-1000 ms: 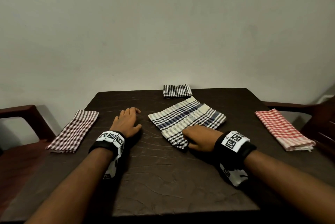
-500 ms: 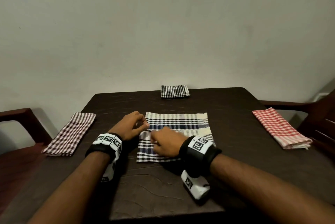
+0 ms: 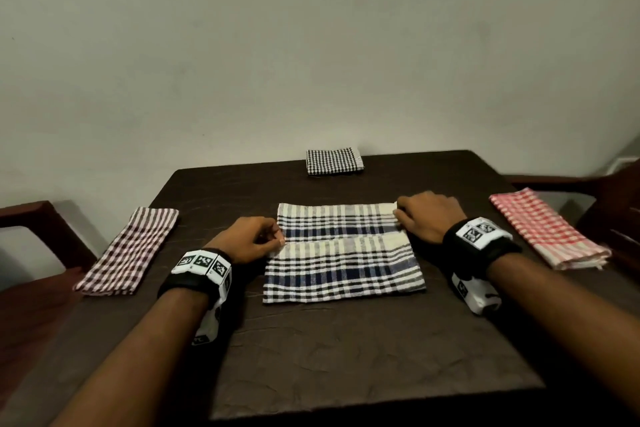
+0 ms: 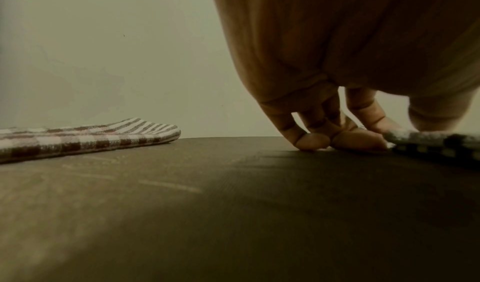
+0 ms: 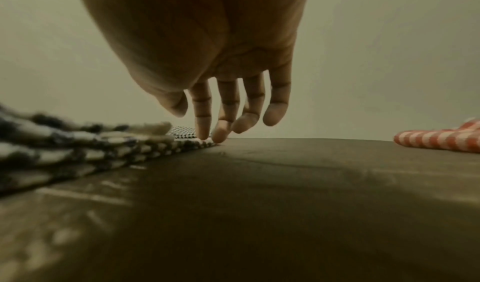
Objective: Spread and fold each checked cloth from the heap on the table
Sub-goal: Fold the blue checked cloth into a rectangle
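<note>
Hands (image 3: 339, 232) at blue cloth (image 3: 343, 257) edges, on table (image 3: 346, 350).

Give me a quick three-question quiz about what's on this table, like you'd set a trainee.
1. How many folded cloths lie apart from the blue cloth in the middle?
2. True or false: the red cloth lies by the left hand.
3. Where does the right hand touch the blue cloth: A) near left corner, B) far right corner, C) centre?

Key
1. Three: brown cloth, black cloth, red cloth.
2. False; it lies to the right.
3. B.
</note>
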